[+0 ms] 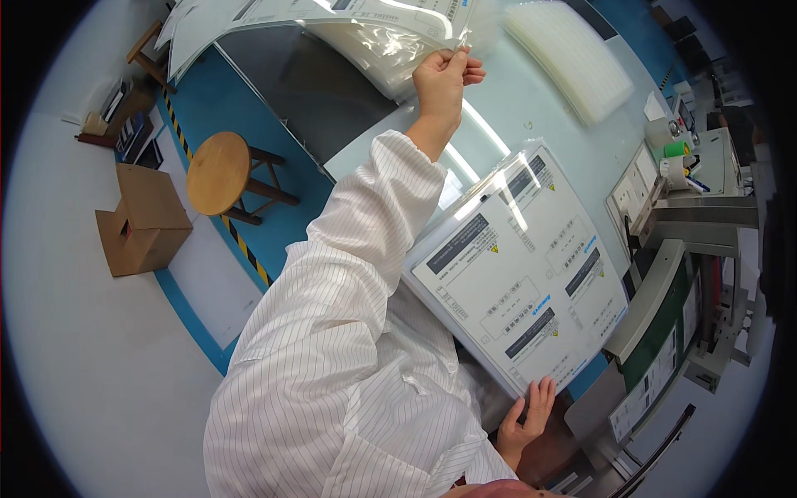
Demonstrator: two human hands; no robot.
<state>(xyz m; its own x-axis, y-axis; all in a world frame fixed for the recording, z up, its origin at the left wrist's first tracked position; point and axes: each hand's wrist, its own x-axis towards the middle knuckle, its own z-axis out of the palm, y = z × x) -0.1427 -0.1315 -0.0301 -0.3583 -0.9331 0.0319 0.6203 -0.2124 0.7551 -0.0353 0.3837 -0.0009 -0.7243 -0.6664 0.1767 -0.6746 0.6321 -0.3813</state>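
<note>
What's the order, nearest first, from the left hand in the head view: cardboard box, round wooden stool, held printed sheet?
1. Printed sheet, pinched by the left hand.
2. Round wooden stool, to the left.
3. Cardboard box, farther left.

The view's upper edge crops a printed sheet, the left hand partly covers its pinched edge, and the sheet stack bears illegibly small print.

Printed sheet: thin, glossy, bowed, corner pinched in left hand. Stack of printed sheets: white, dark label blocks, blue lettering, small yellow triangles; lies flat, skewed in view, right hand touching near edge.
</note>
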